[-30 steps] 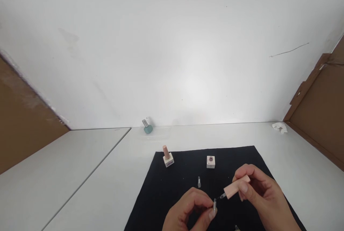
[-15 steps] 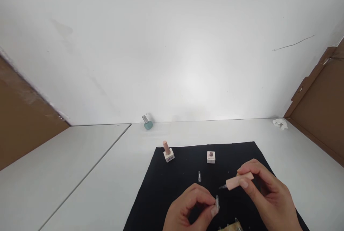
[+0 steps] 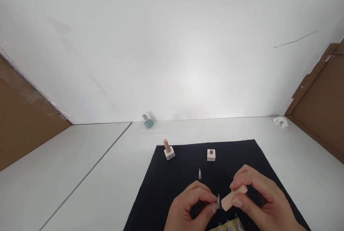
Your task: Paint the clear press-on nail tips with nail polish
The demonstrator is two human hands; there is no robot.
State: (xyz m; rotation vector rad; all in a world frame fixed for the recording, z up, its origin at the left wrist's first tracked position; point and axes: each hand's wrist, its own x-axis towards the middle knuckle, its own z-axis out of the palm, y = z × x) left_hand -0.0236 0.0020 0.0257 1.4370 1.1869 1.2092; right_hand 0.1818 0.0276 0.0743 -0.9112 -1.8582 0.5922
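Between thumb and index finger, my left hand [image 3: 191, 205] pinches a clear false nail [image 3: 219, 198], held upright. My right hand [image 3: 264, 200] grips the pink cap of a nail polish brush [image 3: 233, 198] at a slant. Its lower end is right beside the nail; the bristles are mostly hidden, so contact is hard to make out. Beyond the hands sits the open white polish bottle [image 3: 211, 156], its dark neck showing. Another clear false nail [image 3: 199, 174] lies on the black mat [image 3: 161, 184]. Below my hands, a tan holder [image 3: 215, 229] with several clear nails is cut off by the frame.
A white bottle with a pink cap [image 3: 168, 150] stands at the mat's far left corner. Behind it, by the white wall, is a teal polish bottle [image 3: 148, 122]. A crumpled white tissue [image 3: 281, 121] lies at the back right, near a brown cardboard panel [image 3: 319, 105].
My right hand has brought the brush left and down to the false nail, tilting the cap more steeply. My left hand keeps its pinch nearly in place. The view has shifted slightly.
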